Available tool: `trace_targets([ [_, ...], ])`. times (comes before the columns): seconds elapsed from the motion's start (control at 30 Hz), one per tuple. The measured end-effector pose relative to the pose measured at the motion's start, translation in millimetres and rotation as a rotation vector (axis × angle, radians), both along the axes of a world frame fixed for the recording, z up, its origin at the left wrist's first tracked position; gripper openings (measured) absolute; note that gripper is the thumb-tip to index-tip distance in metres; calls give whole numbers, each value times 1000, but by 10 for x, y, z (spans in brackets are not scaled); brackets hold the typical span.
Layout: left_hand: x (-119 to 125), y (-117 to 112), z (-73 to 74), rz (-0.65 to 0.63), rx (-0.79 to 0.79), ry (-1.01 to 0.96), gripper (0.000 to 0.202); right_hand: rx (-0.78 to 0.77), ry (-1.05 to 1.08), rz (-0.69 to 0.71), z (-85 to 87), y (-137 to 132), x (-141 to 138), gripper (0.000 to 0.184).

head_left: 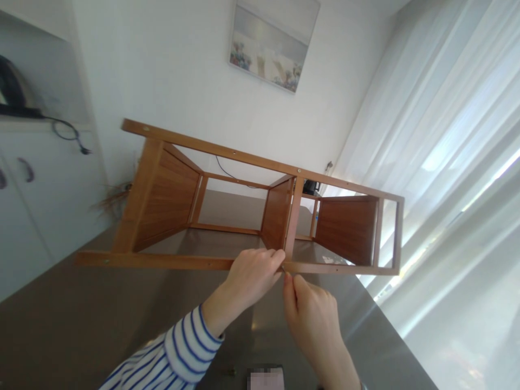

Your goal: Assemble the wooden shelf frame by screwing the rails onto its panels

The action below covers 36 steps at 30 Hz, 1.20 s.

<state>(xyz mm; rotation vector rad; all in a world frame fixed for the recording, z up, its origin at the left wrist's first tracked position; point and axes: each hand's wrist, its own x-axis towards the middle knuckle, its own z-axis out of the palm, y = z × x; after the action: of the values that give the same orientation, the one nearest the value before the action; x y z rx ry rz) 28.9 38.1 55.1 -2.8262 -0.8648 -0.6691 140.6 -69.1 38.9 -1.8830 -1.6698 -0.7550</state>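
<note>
A brown wooden shelf unit (179,261) lies on its side on the dark table, its slatted boards upright inside the frame. My left hand (257,272) is closed over the near rail, just left of the middle crosspiece. Right beside it, my right hand (312,306) is closed in a pinch at the joint of that rail and the crosspiece. A thin dark sliver shows between the two hands at the joint; what my right fingers hold is mostly hidden.
Near the table's (195,319) front edge lie a phone-like object (266,378) and a small brass-coloured piece (231,372). Sheer curtains (459,179) hang on the right. White cabinets (36,200) and a kettle's cord (67,130) are at the left; a picture (274,43) hangs behind.
</note>
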Motion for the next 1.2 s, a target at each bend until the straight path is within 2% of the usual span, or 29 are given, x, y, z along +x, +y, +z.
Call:
trace_targets([
  [0.23,-1,-17,13,-4,-34,17,12,-31,110,18,-51,33,-14,52],
  [0.57,29,-19,-70,21,-23,26,14,-18,361,-20,-128,50,-112,52],
  [0.83,42,-14,-70,61,-44,29,16,-25,167,-58,-139,1,-33,48],
  [0.93,41,-16,-77,53,-47,29,17,-23,163,-41,-117,4,-27,48],
  [1.2,35,-17,-82,25,-34,23,19,-22,448,33,-134,45,-99,48],
])
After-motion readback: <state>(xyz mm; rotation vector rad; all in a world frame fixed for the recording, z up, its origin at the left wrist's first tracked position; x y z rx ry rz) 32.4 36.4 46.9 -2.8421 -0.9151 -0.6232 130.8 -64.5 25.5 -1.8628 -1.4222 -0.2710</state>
